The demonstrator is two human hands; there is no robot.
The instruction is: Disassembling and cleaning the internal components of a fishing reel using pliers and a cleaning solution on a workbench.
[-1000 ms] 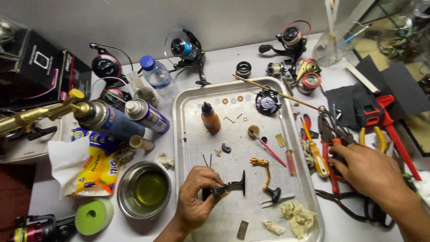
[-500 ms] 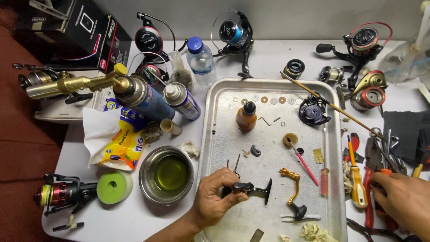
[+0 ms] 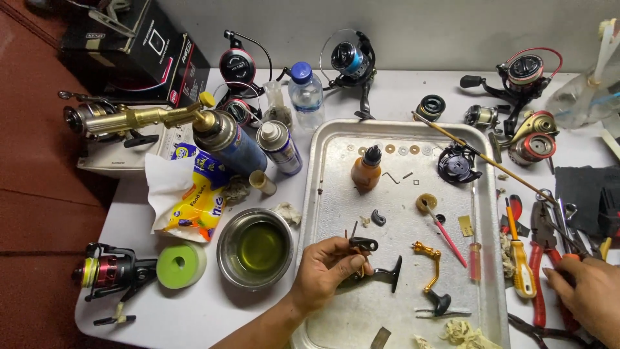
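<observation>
While the left hand [image 3: 329, 268] closes its grip on a black reel part [image 3: 374, 271] over the near half of the metal tray [image 3: 336, 148], the right hand [image 3: 588, 294] rests on the red pliers [image 3: 539, 258] off the tray's right edge, fingers curled over the handles; whether it clasps them I cannot tell. Just left of the left grip stands a steel bowl [image 3: 255, 249] of yellow-green liquid, with a green tape roll [image 3: 181, 264] beyond it. Right of that grip lie a gold crank [image 3: 429, 262] and two red-handled tools; ahead of it stands a brown dropper bottle [image 3: 367, 171], with four small washers in a row past it. Nothing lies between the left grip and the bowl. Against half a second ago, the left hand has turned the part a little and the right has slid further onto the pliers. Around the counter [image 3: 148, 310] sit two spray cans, one water bottle [image 3: 305, 94], one brass torch [image 3: 139, 117].
</observation>
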